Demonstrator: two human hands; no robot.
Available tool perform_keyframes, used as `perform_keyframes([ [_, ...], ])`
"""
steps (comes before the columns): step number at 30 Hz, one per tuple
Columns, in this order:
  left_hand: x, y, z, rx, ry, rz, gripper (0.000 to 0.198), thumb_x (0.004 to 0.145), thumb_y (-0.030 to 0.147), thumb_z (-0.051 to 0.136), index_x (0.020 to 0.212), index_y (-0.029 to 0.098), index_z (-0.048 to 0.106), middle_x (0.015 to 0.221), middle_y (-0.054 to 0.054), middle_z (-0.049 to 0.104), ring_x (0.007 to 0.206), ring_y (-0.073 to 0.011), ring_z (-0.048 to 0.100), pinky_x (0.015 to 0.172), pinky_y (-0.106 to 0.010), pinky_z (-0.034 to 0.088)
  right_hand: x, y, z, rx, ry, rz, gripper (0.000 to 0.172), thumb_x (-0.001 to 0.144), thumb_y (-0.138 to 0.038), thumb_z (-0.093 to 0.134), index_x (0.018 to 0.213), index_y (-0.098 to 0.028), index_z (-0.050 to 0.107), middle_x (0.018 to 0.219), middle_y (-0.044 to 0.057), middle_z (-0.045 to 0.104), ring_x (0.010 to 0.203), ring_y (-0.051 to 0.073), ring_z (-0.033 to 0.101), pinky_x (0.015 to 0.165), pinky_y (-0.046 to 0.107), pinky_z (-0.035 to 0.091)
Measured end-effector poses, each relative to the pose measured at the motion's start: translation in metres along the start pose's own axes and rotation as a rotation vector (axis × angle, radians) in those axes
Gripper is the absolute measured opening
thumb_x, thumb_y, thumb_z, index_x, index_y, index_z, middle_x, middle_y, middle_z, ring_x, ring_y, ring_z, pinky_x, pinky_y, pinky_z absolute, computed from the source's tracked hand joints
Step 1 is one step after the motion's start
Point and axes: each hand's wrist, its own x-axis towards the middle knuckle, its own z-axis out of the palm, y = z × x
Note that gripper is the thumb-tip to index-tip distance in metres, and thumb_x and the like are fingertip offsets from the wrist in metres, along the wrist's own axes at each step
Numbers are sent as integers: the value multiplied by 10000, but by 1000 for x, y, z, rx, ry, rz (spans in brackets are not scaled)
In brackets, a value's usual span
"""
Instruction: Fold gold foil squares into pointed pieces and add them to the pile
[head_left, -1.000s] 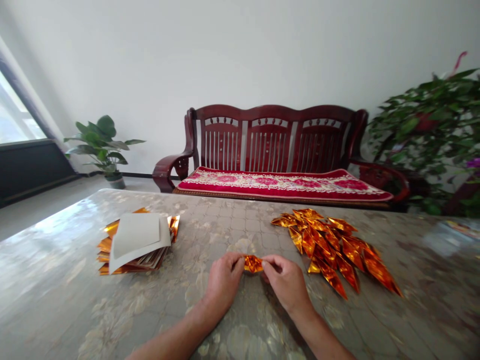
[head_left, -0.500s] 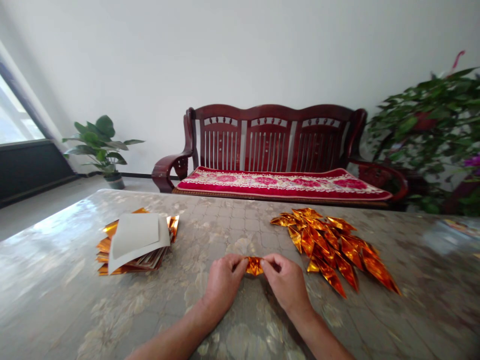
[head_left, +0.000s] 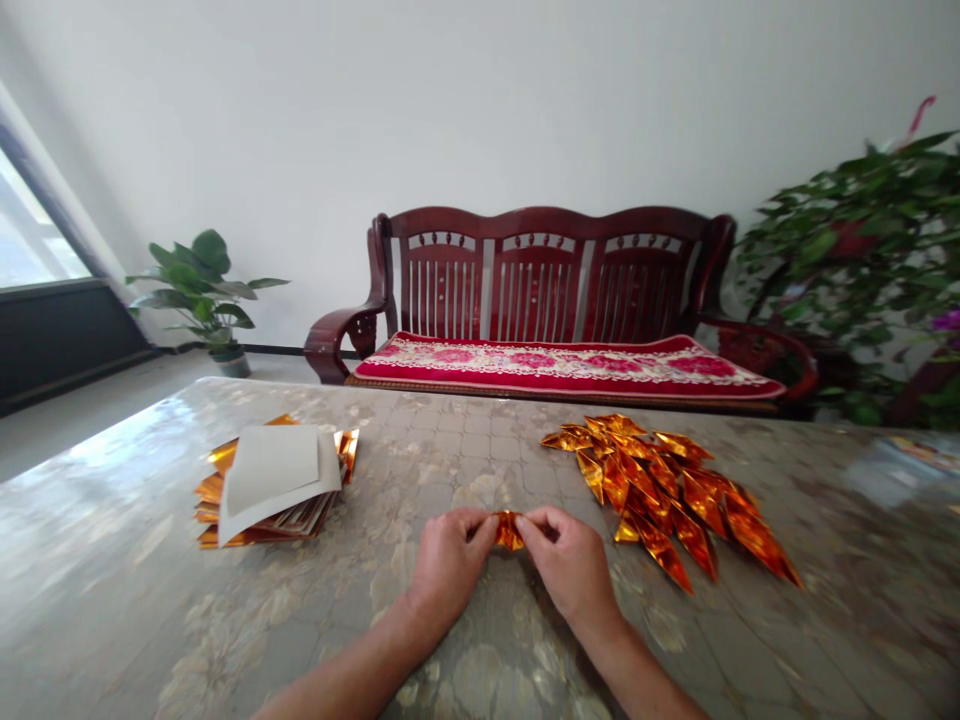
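Between my two hands is a small folded piece of shiny gold foil paper, just above or on the table; which of the two I cannot tell. My left hand pinches its left end between thumb and fingers. The right end is pinched by my right hand. Part of the foil paper is hidden behind the fingertips. Off to the right lies a heap of folded, pointed gold foil pieces. To the left sits a stack of foil paper sheets, pale side up on top, with gold edges fanning out.
A patterned cover lies over the table. Clear plastic packaging rests at its right side. Beyond the table stands a dark red wooden bench with a red floral cushion. Potted plants flank the bench.
My right hand has shifted slightly left toward my left hand, so the visible stretch of foil paper between them is a little narrower. The heap and the stack stay in place.
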Motion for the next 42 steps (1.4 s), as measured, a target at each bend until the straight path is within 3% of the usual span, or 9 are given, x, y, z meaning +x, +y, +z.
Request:
perform_keyframes([
  [6,-2,3,1,34,7,24,416,913,323,436,575,179,631,600,-11,621,583,-139,534,557,-247,269,-2,-1,1,-3,4,-4,266,797,-403,559,642,-214,662,608,17,687,596,186,619,589,251,428],
  [29,-2,7,3,13,-11,66,349,881,235,471,551,176,568,567,9,586,569,-126,534,543,-239,261,-4,-1,5,-62,1,-53,218,802,-316,522,639,-220,632,623,11,684,598,172,622,580,232,417],
  [42,-7,5,8,126,-17,163,295,904,171,464,631,188,573,678,-20,645,645,-137,573,613,-238,326,-9,0,9,-168,22,-144,221,838,-247,507,656,-217,627,637,9,687,585,150,606,577,227,384],
])
